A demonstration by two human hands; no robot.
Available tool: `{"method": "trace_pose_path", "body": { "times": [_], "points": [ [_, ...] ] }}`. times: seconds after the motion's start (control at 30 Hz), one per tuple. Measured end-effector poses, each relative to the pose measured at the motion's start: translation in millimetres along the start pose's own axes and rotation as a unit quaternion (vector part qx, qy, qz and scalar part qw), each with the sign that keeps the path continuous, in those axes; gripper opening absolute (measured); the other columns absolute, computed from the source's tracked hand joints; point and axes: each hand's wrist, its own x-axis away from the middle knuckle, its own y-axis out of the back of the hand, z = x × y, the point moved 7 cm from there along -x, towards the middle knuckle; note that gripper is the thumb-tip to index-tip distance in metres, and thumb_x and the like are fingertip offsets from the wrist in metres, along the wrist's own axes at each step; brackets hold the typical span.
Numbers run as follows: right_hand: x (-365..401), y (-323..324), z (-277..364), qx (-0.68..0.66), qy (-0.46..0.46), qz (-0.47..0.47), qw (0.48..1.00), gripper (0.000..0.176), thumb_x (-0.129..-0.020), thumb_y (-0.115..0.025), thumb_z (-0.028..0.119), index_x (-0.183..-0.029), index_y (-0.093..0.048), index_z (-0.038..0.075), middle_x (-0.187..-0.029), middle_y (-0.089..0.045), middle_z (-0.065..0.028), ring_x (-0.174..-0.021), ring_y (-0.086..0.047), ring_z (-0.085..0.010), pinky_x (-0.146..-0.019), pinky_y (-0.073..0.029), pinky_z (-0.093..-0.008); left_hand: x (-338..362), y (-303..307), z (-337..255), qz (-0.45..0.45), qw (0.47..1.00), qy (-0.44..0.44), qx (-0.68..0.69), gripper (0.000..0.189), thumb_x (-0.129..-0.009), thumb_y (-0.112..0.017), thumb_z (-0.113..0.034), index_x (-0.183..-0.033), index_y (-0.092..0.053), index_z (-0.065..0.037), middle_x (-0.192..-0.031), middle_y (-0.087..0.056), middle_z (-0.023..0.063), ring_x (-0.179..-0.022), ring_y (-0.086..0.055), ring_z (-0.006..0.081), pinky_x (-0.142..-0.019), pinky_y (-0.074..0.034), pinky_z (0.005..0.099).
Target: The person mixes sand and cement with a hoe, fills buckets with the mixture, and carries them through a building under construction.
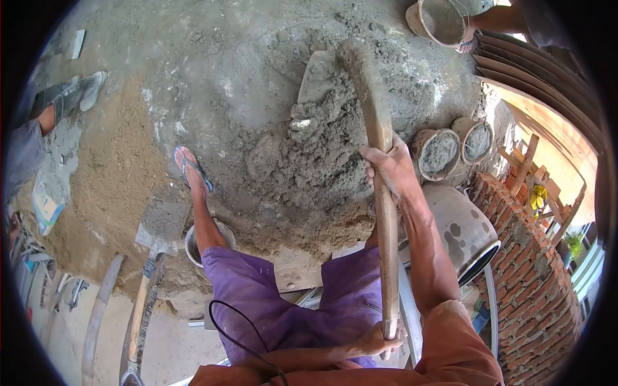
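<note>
My right hand (394, 168) is wrapped round the middle of the long wooden handle of a hoe (386, 244). Down by my lap, my left hand (376, 340) grips the lower end of that handle. At the far end, the hoe's mortar-coated blade (317, 78) rests against a heap of wet grey mortar (309, 151). Part of the blade's edge is hidden by mortar. My feet stand either side of the heap; the right one is mostly hidden behind the handle.
Two mortar-filled buckets (420, 153) stand right of the heap, near a large drum (460, 219) and a brick wall (528, 283). Another person's hand (468, 35) holds a bucket (421, 22) at top right. At left are a shovel (161, 225), sand (122, 180) and another person's shoe (93, 90).
</note>
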Motion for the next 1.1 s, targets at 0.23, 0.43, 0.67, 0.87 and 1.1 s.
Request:
{"method": "trace_pose_path", "body": {
  "times": [0.23, 0.43, 0.67, 0.87, 1.1],
  "points": [
    [-168, 6, 102, 0.160, 0.143, -0.129, 0.968, 0.035, -0.082, -0.064, 0.011, -0.105, -0.046, -0.009, -0.070, -0.063, -0.0150, -0.053, -0.063, -0.0213, -0.048, -0.052, -0.0323, 7, 114, -241, -0.280, 0.912, -0.126, -0.270, 0.017, -0.084, -0.066, -0.004, -0.098, -0.056, -0.005, -0.064, -0.051, -0.0008, -0.050, -0.052, 0.0075, -0.044, -0.041, 0.0254],
    [-121, -37, -36, 0.159, 0.007, -0.167, 0.973, 0.052, -0.080, -0.065, 0.018, -0.114, -0.040, -0.013, -0.085, -0.062, -0.0262, -0.063, -0.067, -0.0352, -0.058, -0.056, -0.0425, 111, 112, -172, -0.297, 0.936, -0.030, -0.189, 0.016, -0.080, -0.066, -0.001, -0.088, -0.053, -0.006, -0.065, -0.051, -0.0005, -0.048, -0.049, 0.0077, -0.043, -0.039, 0.0249],
    [-66, -106, 20, 0.616, 0.270, -0.271, 0.689, 0.064, -0.077, -0.069, 0.017, -0.135, -0.043, 0.007, -0.130, -0.043, -0.0178, -0.118, -0.047, -0.0321, -0.095, -0.038, -0.0492, 131, 118, -137, -0.297, 0.927, 0.039, -0.226, 0.020, -0.078, -0.063, -0.008, -0.096, -0.057, -0.002, -0.070, -0.058, 0.0076, -0.061, -0.058, 0.0170, -0.057, -0.047, 0.0331],
    [-215, -207, -37, 0.711, 0.326, -0.106, 0.614, 0.020, -0.085, -0.055, 0.018, -0.100, -0.068, 0.013, -0.112, -0.054, -0.0046, -0.110, -0.046, -0.0220, -0.089, -0.036, -0.0378, 106, 86, -142, -0.279, 0.937, -0.002, -0.212, 0.021, -0.079, -0.063, -0.006, -0.099, -0.056, -0.004, -0.065, -0.053, 0.0006, -0.051, -0.050, 0.0100, -0.047, -0.042, 0.0286],
    [-234, -210, -71, 0.728, 0.308, -0.152, 0.594, 0.027, -0.090, -0.051, 0.025, -0.106, -0.068, 0.012, -0.116, -0.053, -0.0030, -0.115, -0.041, -0.0200, -0.093, -0.031, -0.0354, 115, 100, -117, -0.279, 0.934, 0.090, -0.203, 0.026, -0.077, -0.066, -0.009, -0.100, -0.058, 0.000, -0.082, -0.063, 0.0125, -0.072, -0.063, 0.0212, -0.068, -0.050, 0.0351]
  ]
}}
